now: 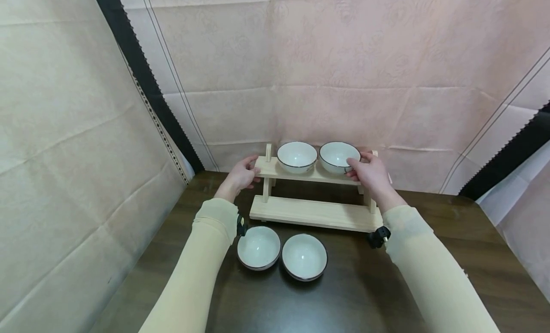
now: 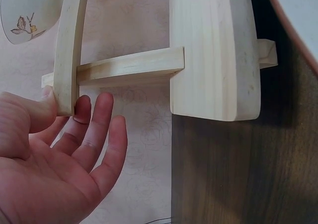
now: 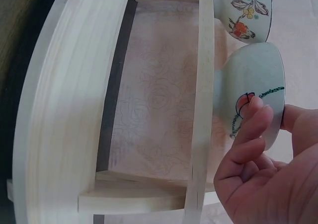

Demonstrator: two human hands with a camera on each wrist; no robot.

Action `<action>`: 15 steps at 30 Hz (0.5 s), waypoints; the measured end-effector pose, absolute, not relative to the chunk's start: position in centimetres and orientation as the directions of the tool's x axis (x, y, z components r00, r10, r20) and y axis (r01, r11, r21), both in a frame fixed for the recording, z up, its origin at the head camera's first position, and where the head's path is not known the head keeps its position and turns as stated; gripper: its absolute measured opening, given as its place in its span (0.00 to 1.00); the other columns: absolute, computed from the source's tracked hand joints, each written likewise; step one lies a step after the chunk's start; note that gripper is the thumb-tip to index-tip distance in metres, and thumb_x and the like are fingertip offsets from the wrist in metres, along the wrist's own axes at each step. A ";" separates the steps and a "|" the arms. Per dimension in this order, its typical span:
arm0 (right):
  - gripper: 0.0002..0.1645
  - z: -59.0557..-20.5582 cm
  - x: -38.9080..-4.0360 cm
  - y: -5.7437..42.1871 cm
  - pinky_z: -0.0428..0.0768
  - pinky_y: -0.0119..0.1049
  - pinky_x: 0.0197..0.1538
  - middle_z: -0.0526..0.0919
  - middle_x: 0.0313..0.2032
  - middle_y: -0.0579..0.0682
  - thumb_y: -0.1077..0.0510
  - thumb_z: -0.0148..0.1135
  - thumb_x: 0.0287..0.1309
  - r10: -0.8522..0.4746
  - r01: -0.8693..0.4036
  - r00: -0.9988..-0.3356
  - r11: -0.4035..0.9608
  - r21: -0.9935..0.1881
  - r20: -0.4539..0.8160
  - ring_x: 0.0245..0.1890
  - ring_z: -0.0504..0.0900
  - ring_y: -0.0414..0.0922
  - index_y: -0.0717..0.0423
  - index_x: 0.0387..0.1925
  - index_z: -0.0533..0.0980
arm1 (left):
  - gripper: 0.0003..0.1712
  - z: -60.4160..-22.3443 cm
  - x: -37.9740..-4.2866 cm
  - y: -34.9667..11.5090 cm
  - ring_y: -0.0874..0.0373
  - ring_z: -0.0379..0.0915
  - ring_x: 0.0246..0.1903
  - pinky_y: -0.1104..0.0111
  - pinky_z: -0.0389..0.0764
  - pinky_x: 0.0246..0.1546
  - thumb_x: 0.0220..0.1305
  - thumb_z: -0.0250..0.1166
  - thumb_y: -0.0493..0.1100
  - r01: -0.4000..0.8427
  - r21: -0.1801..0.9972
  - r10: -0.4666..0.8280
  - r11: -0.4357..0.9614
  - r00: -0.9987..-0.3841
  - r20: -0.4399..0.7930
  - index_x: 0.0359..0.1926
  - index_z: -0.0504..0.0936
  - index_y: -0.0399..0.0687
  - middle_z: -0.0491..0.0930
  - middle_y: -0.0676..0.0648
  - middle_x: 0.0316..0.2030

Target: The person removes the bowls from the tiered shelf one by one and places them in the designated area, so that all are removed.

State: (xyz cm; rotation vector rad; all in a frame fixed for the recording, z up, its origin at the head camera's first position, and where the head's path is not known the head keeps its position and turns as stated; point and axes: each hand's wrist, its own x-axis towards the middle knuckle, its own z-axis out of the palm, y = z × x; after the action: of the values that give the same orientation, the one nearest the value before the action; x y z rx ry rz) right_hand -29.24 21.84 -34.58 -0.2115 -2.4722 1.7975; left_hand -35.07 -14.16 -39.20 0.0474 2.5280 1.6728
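A two-tier wooden rack (image 1: pixel 315 213) stands at the back of the table. My left hand (image 1: pixel 242 174) pinches the left end of its upper board (image 2: pixel 68 60), thumb on one face and fingertips at the other. Two white bowls with dark rims sit side by side on that board. My right hand (image 1: pixel 370 173) grips the right bowl (image 1: pixel 337 154) at its right side, thumb at the rim and fingers against the painted outer wall (image 3: pixel 248 102). Just left of it is the other bowl (image 1: pixel 296 155), with a flower and leaf pattern in the right wrist view.
Two more white bowls, a left one (image 1: pixel 259 247) and a right one (image 1: pixel 304 256), stand on the dark wooden table (image 1: pixel 343 295) in front of the rack, between my forearms. A pale patterned cloth (image 1: pixel 343 60) hangs behind the rack, and another cloth (image 1: pixel 77 132) hangs at the left.
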 end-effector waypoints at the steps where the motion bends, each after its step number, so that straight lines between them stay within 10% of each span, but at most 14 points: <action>1: 0.42 -34.6 -29.3 21.9 0.84 0.26 0.35 0.84 0.26 0.42 0.51 0.60 0.78 0.157 0.066 -0.987 0.306 -0.950 -0.018 0.26 0.85 0.35 0.65 0.81 0.58 | 0.34 -39.2 -35.1 -14.2 0.38 0.83 0.53 0.48 0.83 0.50 0.83 0.56 0.38 -0.033 0.919 0.088 0.393 -0.993 -0.074 0.84 0.62 0.53 0.76 0.37 0.56; 15: 0.42 -34.8 -29.3 22.1 0.84 0.26 0.35 0.84 0.26 0.43 0.51 0.61 0.77 0.145 0.066 -0.989 0.295 -0.953 -0.023 0.25 0.85 0.34 0.65 0.81 0.57 | 0.34 -39.2 -35.2 -14.1 0.37 0.83 0.54 0.45 0.83 0.52 0.83 0.55 0.38 -0.035 0.915 0.096 0.402 -0.992 -0.080 0.84 0.61 0.52 0.75 0.37 0.57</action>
State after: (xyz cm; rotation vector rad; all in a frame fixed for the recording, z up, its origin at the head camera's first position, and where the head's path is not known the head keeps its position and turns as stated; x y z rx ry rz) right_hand -29.31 22.07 -34.76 -0.2018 -2.4726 1.8149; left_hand -35.19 -14.12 -39.18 0.0546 2.5279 1.6545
